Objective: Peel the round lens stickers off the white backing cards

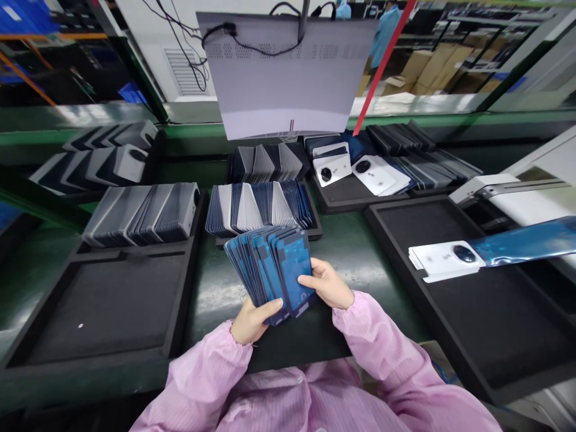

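Under everything, a green desk (360, 252), crowded from 9 round to 3 o'clock. At 4 o'clock, a wide black tray (495, 342); at 8 o'clock, a black foam tray (108, 312) of much the same build. At 12 o'clock, hanging overhead, the grey back of a monitor (283, 78). Between 10 and 1 o'clock, rows of grey and dark covers (144, 213) standing on edge in further trays. Just short of 6 o'clock, lifted clear of the desk, a fanned stack of blue-filmed back covers (270, 264). Clenched round its lower edge from beneath, the left hand (252, 321); grasping the frontmost cover at its right edge, thumb on the face, the right hand (326, 285). At 3 o'clock, on the right tray's far rim, a small pile of white back covers (443, 259), touching a strip of blue film (526, 243). As for the fanned stack: probably light, thin and stiff, piece by piece; likely slick under the film and apt to slip out of the fan; probably easy to scratch or chip at the corners. Best taken by the long side edges, off the filmed face, with the bottom ends pinched firmly together.
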Demonstrator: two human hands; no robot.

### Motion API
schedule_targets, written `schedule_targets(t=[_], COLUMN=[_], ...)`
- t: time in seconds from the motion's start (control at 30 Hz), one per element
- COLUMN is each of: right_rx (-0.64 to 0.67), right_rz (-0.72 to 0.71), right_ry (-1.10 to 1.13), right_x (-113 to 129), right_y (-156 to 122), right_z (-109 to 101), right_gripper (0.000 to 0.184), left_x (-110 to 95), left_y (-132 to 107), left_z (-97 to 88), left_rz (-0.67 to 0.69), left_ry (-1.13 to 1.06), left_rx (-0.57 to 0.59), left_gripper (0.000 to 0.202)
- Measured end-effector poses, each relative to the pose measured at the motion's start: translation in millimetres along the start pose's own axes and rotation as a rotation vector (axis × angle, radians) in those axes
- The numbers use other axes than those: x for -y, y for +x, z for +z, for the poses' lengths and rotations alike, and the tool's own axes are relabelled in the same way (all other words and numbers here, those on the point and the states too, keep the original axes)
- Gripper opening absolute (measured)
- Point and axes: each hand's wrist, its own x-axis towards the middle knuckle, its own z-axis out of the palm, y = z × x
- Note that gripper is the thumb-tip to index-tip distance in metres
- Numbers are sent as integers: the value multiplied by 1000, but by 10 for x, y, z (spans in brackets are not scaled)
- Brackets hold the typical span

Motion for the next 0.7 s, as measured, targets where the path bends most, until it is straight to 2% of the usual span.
schedule_targets(t=[0.1,0.17,0.27,0.37,0.53,0.6,0.7], right_rx=[-121,-184,-144,-76,4,3,-80], right_rz=[-38,-77,-63,-4,-31,-29,-34], right_ry=[93,157,154,43,-72,-47,13], right_x=[74,126,140,62,-30,-1,89], right_y=[3,3,-6,-10,0,1,-1], right_z=[-62,-107,-123,-52,43,17,-62], right_gripper=[32,33,35,33,31,33,37], left_x=[-31,-49,-56,-36,-9,-16,-36], left_y=[13,26,39,36,10,11,28], left_z=[-26,-29,-9,29,55,33,-14], left_rz=[-80,-73,-23,14,53,23,-8], left_ry=[-47,-49,-32,-16,17,-4,-25], left_rx=[-43,-100,-133,-108,-70,-45,-82], left_gripper=[53,54,56,56,53,55,54])
